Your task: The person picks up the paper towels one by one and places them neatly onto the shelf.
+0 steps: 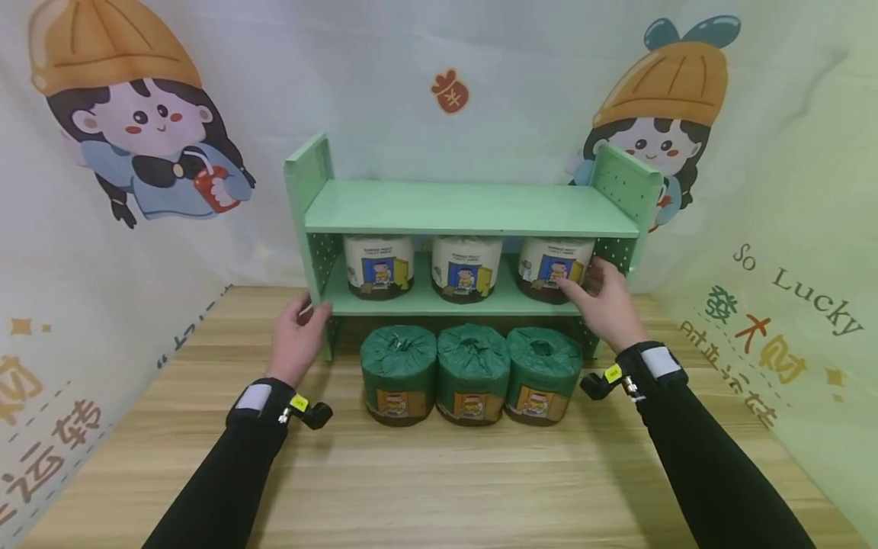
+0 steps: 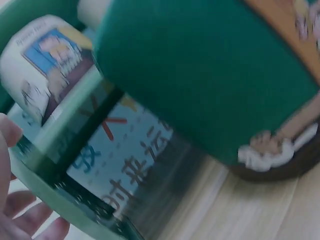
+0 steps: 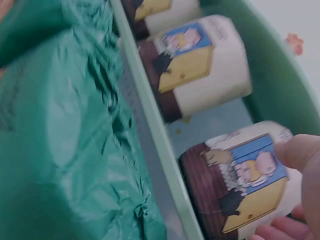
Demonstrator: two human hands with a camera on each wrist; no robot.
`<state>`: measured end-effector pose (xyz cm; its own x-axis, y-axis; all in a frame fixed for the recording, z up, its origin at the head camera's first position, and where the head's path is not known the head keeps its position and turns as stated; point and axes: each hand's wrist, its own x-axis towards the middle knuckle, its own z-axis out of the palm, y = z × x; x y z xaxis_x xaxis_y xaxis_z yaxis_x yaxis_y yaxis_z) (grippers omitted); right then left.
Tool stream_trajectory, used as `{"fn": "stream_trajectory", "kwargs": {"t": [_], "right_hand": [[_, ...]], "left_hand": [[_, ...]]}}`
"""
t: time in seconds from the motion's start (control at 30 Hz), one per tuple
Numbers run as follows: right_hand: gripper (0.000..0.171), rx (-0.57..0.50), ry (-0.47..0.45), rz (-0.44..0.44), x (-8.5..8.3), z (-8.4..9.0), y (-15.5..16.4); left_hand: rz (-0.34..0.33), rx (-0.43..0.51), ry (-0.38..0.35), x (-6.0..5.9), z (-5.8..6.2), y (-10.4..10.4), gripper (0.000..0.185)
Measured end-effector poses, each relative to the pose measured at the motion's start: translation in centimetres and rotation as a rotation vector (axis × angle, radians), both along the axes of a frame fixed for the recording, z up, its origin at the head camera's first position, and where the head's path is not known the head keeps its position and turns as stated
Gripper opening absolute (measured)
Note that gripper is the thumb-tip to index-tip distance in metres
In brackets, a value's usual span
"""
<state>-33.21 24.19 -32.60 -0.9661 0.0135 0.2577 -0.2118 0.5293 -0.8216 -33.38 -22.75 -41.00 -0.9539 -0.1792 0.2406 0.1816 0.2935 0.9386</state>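
**Hands at both ends of the green shelf**

At centre frame a green shelf (image 1: 473, 210) stands on the wooden tabletop (image 1: 439, 473). The right hand (image 1: 607, 305), right of centre, has its grip curled round the rightmost white roll (image 1: 554, 267) on the lower shelf board; the right wrist view shows a fingertip on its printed wrapper. The left hand (image 1: 296, 339), left of centre, rests its fingers at the shelf's left side panel, thumb at the board's front corner; whether it truly clamps the panel I cannot tell. Two more white rolls (image 1: 379, 265) sit alongside, and three green-wrapped rolls (image 1: 472, 372) stand below on the tabletop.

The risk: pulling the roll sideways could nudge its close neighbour, and a loose left-hand brace might let the light shelf shift.
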Motion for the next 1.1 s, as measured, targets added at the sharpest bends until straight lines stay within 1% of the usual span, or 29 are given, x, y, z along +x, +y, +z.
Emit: {"fn": "stream_trajectory", "kwargs": {"t": [0.07,0.13,0.27,0.33,0.37,0.43,0.53,0.63,0.73,0.9,1.0,1.1], "right_hand": [[0.085,-0.046,0.034,-0.007,0.8,-0.1,0.2],[0.077,-0.091,0.082,-0.022,1.5,-0.3,0.5],[0.063,-0.135,0.179,-0.121,2.5,-0.6,1.2],[0.06,-0.161,0.208,-0.175,2.7,-0.8,1.5],[0.061,-0.167,0.212,-0.203,2.7,-1.0,1.7],[0.063,-0.189,0.208,-0.249,2.7,-1.3,2.0],[0.07,-0.219,0.175,-0.302,2.3,-2.1,2.6],[0.075,-0.231,0.132,-0.333,1.8,-3.0,3.2],[0.081,-0.217,0.094,-0.316,1.1,-4.1,3.7],[0.088,-0.178,0.04,-0.213,0.0,-5.8,4.5],[0.087,-0.148,0.016,-0.163,-0.5,-6.6,4.8],[0.08,-0.132,0.012,-0.14,-1.0,-7.2,4.9]], "left_hand": [[0.012,0.017,0.006,0.8,0.5,0.1,0.074],[0.036,0.032,0.008,1.6,1.1,0.4,0.079],[0.088,0.092,0.009,3.3,1.9,1.3,0.084],[0.085,0.116,0.016,4.2,2.0,1.6,0.083],[0.07,0.119,0.019,4.6,2.0,1.8,0.083],[0.02,0.117,0.024,5.4,1.9,2.2,0.082],[-0.091,0.099,0.013,6.5,1.5,2.9,0.082],[-0.194,0.083,-0.004,7.2,0.8,3.7,0.083],[-0.261,0.071,-0.022,7.5,0.0,4.3,0.085],[-0.32,0.039,-0.067,7.4,-1.3,4.7,0.089],[-0.347,0.029,-0.099,7.2,-2.1,4.8,0.092],[-0.399,0.044,-0.116,6.8,-2.6,4.8,0.095]]}}
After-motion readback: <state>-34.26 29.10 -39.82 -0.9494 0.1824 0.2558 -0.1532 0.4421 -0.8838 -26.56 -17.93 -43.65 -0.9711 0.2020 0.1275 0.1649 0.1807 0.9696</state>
